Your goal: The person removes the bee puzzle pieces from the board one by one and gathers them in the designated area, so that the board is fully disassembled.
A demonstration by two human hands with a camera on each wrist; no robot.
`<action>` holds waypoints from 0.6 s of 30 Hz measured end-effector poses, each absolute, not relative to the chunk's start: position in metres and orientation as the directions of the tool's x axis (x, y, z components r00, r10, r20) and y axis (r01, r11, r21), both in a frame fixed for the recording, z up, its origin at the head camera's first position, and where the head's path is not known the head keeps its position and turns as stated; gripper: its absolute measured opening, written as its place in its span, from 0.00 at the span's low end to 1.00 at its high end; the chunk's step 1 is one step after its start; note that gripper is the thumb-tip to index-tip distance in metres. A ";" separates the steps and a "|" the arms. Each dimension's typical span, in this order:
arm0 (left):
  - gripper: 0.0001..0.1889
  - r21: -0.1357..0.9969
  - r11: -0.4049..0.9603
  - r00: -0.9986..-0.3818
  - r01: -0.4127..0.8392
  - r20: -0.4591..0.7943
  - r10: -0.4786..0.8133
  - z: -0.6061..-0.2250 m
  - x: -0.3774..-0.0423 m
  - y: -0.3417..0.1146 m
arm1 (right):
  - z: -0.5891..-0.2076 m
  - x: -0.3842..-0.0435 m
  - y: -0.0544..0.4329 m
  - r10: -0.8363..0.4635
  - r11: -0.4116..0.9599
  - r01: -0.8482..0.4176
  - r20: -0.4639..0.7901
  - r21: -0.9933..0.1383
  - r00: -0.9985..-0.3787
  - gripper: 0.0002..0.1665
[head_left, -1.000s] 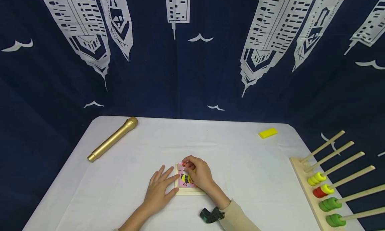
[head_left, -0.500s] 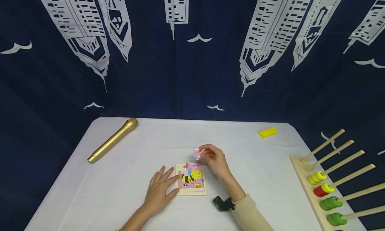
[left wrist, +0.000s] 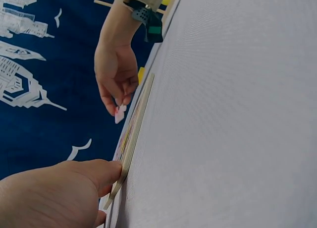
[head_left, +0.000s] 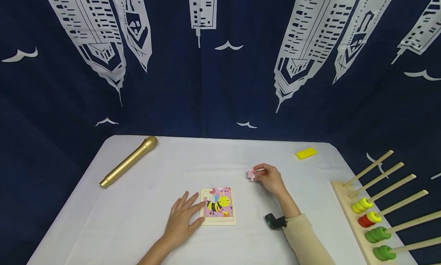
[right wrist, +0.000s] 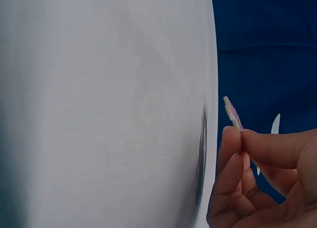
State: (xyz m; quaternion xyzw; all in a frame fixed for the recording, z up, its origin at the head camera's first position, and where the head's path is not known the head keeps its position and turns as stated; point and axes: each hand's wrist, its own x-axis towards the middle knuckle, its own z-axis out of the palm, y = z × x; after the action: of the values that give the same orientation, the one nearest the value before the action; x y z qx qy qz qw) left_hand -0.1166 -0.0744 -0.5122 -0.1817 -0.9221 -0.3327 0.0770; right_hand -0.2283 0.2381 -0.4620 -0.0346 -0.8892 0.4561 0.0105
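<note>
A small pink jigsaw piece point(head_left: 252, 175) is pinched between the thumb and fingertips of my right hand point(head_left: 271, 179), above the table to the right of the puzzle. In the right wrist view the piece point(right wrist: 233, 114) shows edge-on past the thumb. My left hand point(head_left: 182, 221) lies with fingers spread, thumb and index fingertip touching the left edge of the wooden bee puzzle point(head_left: 218, 221). The bee picture sits in its pale frame, with a bare gap at the upper left. In the left wrist view the thumb rests against the frame's edge point(left wrist: 130, 161).
A gold microphone point(head_left: 129, 161) lies at the back left of the white table point(head_left: 165, 161). At the back right is a yellow block point(head_left: 306, 154). A wooden peg rack point(head_left: 358, 223) with coloured rings stands along the right edge. A dark blue printed cloth point(head_left: 206, 85) hangs behind.
My right hand has lifted the pink jigsaw piece out of the puzzle's upper left and carried it to the right. The left hand has stayed at the frame.
</note>
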 end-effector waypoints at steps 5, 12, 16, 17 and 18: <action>0.23 0.579 0.719 -0.923 0.384 0.259 0.284 -0.512 -0.116 -0.075 | -0.468 -0.233 0.242 0.080 0.610 0.064 -0.019 -0.790 -0.997 0.13; 0.23 0.572 0.716 -0.915 0.401 0.283 0.287 -0.513 -0.116 -0.075 | -0.473 -0.236 0.244 0.093 0.692 0.064 0.001 -0.719 -0.996 0.14; 0.23 0.567 0.715 -0.911 0.410 0.295 0.289 -0.514 -0.116 -0.076 | -0.474 -0.235 0.243 0.104 0.715 0.054 0.029 -0.697 -0.994 0.15; 0.23 0.570 0.714 -0.912 0.407 0.289 0.290 -0.514 -0.117 -0.076 | -0.474 -0.235 0.244 0.109 0.717 0.052 0.037 -0.695 -0.993 0.16; 0.23 0.572 0.714 -0.914 0.404 0.285 0.289 -0.515 -0.117 -0.076 | -0.474 -0.235 0.244 0.114 0.717 0.049 0.048 -0.696 -0.992 0.16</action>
State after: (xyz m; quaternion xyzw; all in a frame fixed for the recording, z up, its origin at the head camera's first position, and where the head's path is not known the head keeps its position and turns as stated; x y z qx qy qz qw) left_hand -0.1170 -0.0758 -0.5145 -0.1882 -0.9216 -0.3281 0.0875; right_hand -0.2347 0.2441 -0.4740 -0.0441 -0.9255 0.3737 0.0435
